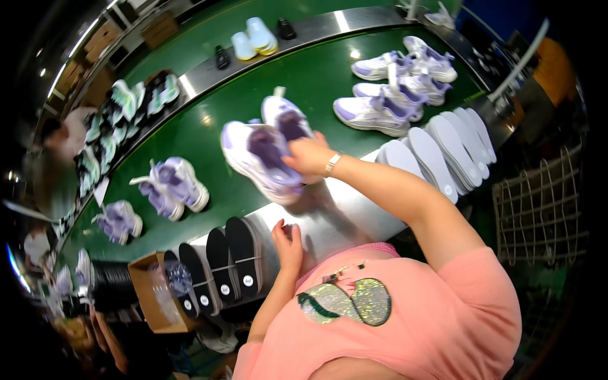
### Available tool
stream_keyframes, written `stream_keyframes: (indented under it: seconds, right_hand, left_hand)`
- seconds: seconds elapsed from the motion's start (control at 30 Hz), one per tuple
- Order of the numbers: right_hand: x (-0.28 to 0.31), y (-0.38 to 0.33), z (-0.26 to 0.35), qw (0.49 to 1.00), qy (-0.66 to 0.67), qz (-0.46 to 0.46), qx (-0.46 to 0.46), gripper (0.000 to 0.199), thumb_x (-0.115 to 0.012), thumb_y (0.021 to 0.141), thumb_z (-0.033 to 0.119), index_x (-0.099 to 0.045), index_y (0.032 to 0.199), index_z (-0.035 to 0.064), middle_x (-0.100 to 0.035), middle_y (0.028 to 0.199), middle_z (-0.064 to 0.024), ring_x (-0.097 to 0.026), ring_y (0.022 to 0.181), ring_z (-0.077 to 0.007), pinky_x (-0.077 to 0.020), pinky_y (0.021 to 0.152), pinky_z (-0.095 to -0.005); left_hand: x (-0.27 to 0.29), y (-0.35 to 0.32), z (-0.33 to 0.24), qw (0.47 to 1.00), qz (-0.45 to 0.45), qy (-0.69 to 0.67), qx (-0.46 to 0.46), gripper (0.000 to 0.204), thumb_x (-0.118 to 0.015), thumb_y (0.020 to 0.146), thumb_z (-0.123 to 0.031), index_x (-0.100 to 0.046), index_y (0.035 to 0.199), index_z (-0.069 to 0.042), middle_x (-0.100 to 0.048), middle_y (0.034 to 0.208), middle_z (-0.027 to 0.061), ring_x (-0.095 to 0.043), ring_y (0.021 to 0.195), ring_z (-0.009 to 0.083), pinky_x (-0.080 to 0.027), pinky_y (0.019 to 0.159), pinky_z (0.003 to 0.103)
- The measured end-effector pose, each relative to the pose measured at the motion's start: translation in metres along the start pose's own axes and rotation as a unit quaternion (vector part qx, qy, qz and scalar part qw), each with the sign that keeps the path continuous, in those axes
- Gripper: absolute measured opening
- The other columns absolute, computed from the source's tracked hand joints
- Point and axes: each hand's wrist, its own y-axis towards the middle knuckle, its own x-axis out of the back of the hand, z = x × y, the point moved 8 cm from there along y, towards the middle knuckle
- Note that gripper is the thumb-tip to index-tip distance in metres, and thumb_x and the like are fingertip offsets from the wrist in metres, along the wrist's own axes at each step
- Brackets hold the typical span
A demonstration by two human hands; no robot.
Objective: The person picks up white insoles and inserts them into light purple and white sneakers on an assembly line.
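Over the green belt, a pair of white and purple sneakers (239,147) is gripped by my right hand (309,155), whose fingers close on the shoes' near right side. Motion blurs the shoes slightly, and my fingertips are partly hidden. Empty, with thumb and fingers apart, my left hand (288,244) rests by the steel ledge (335,215). The nearest things to it are bundled black insoles (242,253) standing on that ledge. Bundled pale grey insoles (430,155) lie along the ledge beyond my right forearm.
Several matching sneakers (373,111) stand at the belt's far right. Two more pairs (171,187) sit to the left. A cardboard box (149,291) holding clear plastic adjoins the black insoles. Across the belt, yellow and pale blue shoe forms (256,41) rest on the steel rim.
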Motion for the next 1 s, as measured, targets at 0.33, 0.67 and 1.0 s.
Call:
stream_keyframes:
  seconds: [0.33,0.67,1.0]
  right_hand:
    - [0.073,-0.015,-0.156,0.960,-0.152,-0.227,-0.059,0.018,-0.059,0.064,0.018,-0.060,0.078,0.0079,-0.055,0.097,-0.0121,-0.050,0.092,-0.0295,-0.0393,0.078,-0.0388]
    - [0.075,-0.083,-0.314,0.940,-0.233,-0.022,-0.249,0.043,-0.074,0.051,0.032,-0.063,0.090,0.0191,-0.044,0.108,-0.0155,-0.034,0.110,-0.0330,-0.0274,0.089,-0.0494]
    - [0.117,-0.017,-0.242,0.969,-0.123,-0.034,-0.213,0.045,-0.062,0.062,0.046,-0.063,0.090,0.0102,-0.061,0.087,-0.0119,-0.057,0.085,-0.0264,-0.0436,0.072,-0.0343]
  left_hand:
    - [-0.007,-0.011,-0.003,0.949,0.019,0.243,-0.202,0.035,-0.056,0.071,-0.020,-0.049,0.101,-0.003,-0.044,0.110,0.0152,-0.039,0.103,0.0326,-0.029,0.087,0.042]
    - [-0.010,-0.013,-0.009,0.937,0.034,0.290,-0.194,0.037,-0.057,0.070,-0.021,-0.049,0.101,-0.004,-0.043,0.111,0.0137,-0.038,0.104,0.0311,-0.026,0.088,0.042]
    - [-0.014,-0.011,-0.016,0.935,0.036,0.298,-0.190,0.035,-0.057,0.070,-0.019,-0.049,0.101,-0.003,-0.044,0.111,0.0145,-0.039,0.104,0.0314,-0.026,0.088,0.041]
